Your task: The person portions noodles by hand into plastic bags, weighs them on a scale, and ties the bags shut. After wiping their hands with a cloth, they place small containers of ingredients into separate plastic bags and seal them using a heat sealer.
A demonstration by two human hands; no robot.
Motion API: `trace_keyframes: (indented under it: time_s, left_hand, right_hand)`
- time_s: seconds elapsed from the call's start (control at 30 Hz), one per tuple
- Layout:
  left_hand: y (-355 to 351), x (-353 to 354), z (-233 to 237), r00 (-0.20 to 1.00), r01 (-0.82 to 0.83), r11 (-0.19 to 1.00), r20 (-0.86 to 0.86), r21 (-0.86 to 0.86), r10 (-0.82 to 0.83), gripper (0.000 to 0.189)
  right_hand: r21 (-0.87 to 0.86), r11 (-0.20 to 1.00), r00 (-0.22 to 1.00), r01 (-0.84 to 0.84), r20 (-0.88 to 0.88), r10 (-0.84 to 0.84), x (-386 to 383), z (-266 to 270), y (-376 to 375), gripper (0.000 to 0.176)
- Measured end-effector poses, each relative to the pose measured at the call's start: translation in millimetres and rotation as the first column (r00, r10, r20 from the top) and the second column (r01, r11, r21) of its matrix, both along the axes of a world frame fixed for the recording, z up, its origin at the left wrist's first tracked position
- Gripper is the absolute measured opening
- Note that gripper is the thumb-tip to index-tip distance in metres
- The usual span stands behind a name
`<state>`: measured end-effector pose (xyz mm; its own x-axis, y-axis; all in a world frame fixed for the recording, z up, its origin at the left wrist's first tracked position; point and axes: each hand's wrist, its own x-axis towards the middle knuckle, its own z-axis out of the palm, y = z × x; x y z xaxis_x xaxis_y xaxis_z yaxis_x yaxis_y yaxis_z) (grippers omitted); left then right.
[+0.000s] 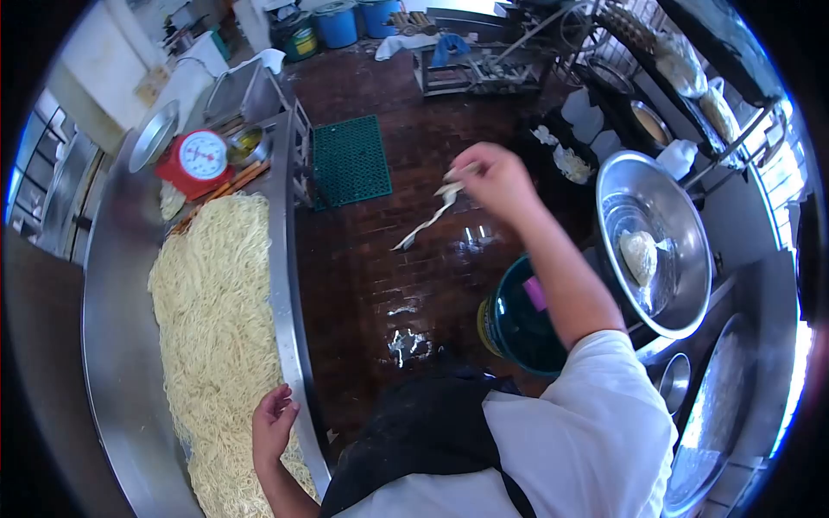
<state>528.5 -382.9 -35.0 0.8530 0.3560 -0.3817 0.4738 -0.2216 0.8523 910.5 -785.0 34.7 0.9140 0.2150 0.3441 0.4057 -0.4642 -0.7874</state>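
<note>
My right hand (490, 179) is raised over the floor, its fingers pinched on a twisted pale strip (429, 223) whose loose end dangles down to the left. Whether the strip is cloth, plastic or dough I cannot make out. My left hand (274, 423) is at the near right edge of a long heap of pale noodles (216, 319), fingers loosely bent and apart, with nothing seen in it. The noodles lie along a steel table (121, 345) with a raised rim.
A red dial scale (200, 160) stands beyond the noodles, near wooden sticks (231, 186). On my right are a big steel basin (617, 203) holding a wrapped pale lump (639, 256), and a dark green bucket (522, 332). A green mat (350, 161) lies on the brown tiled floor (371, 285).
</note>
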Motion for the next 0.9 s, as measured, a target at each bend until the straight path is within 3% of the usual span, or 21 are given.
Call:
trace_keyframes:
  time_s: [0.07,0.1,0.17,0.23,0.27,0.3,0.4,0.43,0.47,0.57,0.6,0.67,0.7,0.77,0.9]
  left_hand:
    - [-23.5,28.2,5.5,0.997,0.07,0.997,-0.014,0.036,-0.07,0.046]
    - [-34.5,40.5,9.8,0.991,0.133,0.989,-0.024,0.068,-0.132,0.045]
    - [-47.1,60.1,12.3,0.983,0.181,0.98,-0.045,0.083,-0.177,0.046]
    - [-48.1,70.5,0.5,0.971,0.239,0.965,-0.053,0.105,-0.235,0.046]
    - [-52.6,79.1,0.6,0.96,0.276,0.958,-0.068,0.082,-0.271,0.046]
    - [-57.4,87.2,1.2,0.948,0.315,0.946,-0.078,0.081,-0.309,0.046]
    - [-72.4,115.0,-1.3,0.867,0.497,0.849,-0.146,0.182,-0.476,0.049]
    - [-77.4,124.9,-5.1,0.834,0.552,0.812,-0.114,0.188,-0.54,0.049]
    - [-82.9,135.3,-9.9,0.797,0.602,0.774,-0.078,0.194,-0.6,0.048]
    - [-104.4,156.9,-28.1,0.661,0.721,0.643,0.021,0.258,-0.75,0.047]
    - [-120.9,158.4,-21.6,0.615,0.755,0.589,-0.002,0.288,-0.788,0.046]
    - [-147.1,150.7,-33.6,0.539,0.81,0.523,0.015,0.267,-0.842,0.045]
    - [-163.1,149.0,-36.4,0.49,0.838,0.478,0.023,0.263,-0.872,0.045]
    - [-201.3,134.5,-45.2,0.424,0.902,0.429,0.096,0.043,-0.901,0.046]
    - [-291.7,101.4,-32.9,0.159,0.987,0.158,0.066,-0.018,-0.985,0.047]
  right_hand:
    - [-0.182,0.917,0.91,0.356,0.292,-0.295,64.6,-4.9,-85.8,0.013]
    - [-0.341,0.787,0.845,0.514,0.356,-0.398,90.5,0.7,-131.4,0.028]
    - [-0.497,0.544,0.735,0.677,0.404,-0.545,111.0,1.3,-195.0,0.069]
    - [-0.355,0.7,0.783,0.619,0.209,-0.586,90.9,-0.6,-213.7,0.07]
    - [-0.282,0.742,0.794,0.608,0.207,-0.572,73.2,-15.9,-211.6,0.066]
    - [-0.206,0.776,0.802,0.596,0.206,-0.561,50.8,-39.1,-206.1,0.062]
    - [-0.116,0.866,0.867,0.486,-0.06,-0.495,-56.0,-111.7,-175.7,0.046]
    - [-0.172,0.85,0.86,0.497,-0.027,-0.509,-102.2,-140.8,-167.4,0.044]
    - [-0.157,0.859,0.835,0.488,-0.201,-0.511,-150.2,-163.9,-159.8,0.043]
    - [-0.292,0.83,0.705,0.475,-0.439,-0.557,-297.6,-211.4,-152.3,0.041]
    - [-0.312,0.804,0.67,0.506,-0.444,-0.595,-334.6,-208.9,-147.7,0.041]
    - [-0.4,0.766,0.455,0.503,-0.632,-0.628,-403.3,-186.3,-154.1,0.039]
    - [-0.414,0.733,0.425,0.539,-0.618,-0.662,-427.5,-182.4,-163.9,0.039]
    - [-0.376,0.69,0.442,0.618,-0.559,-0.701,-463.9,-177.0,-182.9,0.038]
    - [-0.256,0.563,0.396,0.786,-0.491,-0.776,-505.9,-162.8,-224.7,0.031]
